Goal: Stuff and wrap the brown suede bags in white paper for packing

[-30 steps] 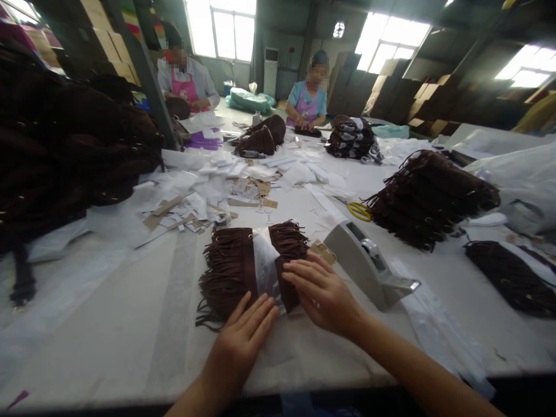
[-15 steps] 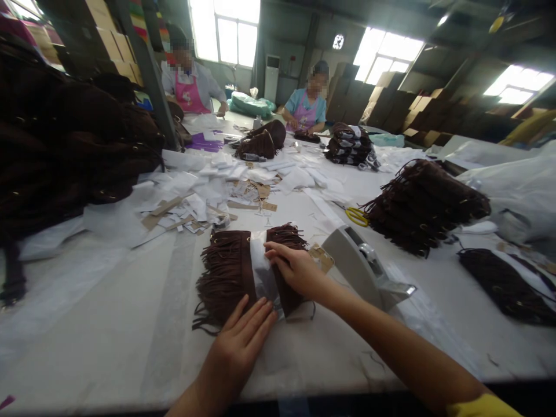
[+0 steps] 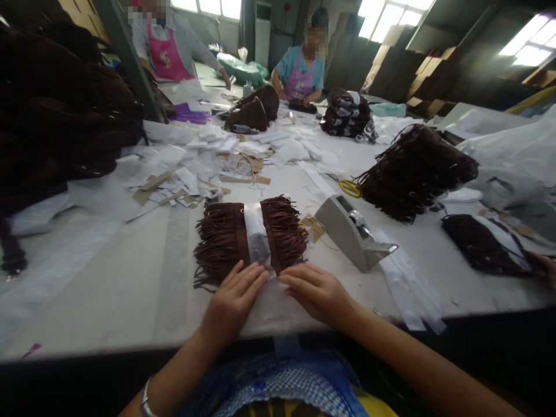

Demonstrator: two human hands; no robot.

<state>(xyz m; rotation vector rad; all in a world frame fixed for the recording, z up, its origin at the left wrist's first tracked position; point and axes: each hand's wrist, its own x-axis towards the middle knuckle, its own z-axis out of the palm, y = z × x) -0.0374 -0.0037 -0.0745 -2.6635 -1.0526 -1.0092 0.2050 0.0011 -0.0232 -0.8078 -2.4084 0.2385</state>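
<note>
A dark brown fringed bag (image 3: 284, 231) lies flat on the white table in front of me. A pale band (image 3: 254, 217) runs across its middle, from the far edge to the near edge. My left hand (image 3: 234, 298) rests at the bag's near edge, fingers stretched out over the lower end of the band. To the right, my right hand (image 3: 324, 292) has its fingers extended, tips by the near edge just beside the band. Neither hand grips anything. Right of the bag stands a grey tape dispenser (image 3: 351, 234), with a brown card tag (image 3: 313, 227) between them.
Yellow-handled scissors (image 3: 350, 187) lie beside a stack of fringed bags (image 3: 417, 174). Paper scraps (image 3: 186, 179) spread beyond my bag. A large dark pile (image 3: 56, 116) stands left. Another person's hand (image 3: 549, 269) touches a banded bag (image 3: 482, 243) at right. Two people work across the table.
My right hand has left the middle of the band and come down to the bag's near edge. My left hand stays there. The view has tilted downward, and another person's hand appears at right.
</note>
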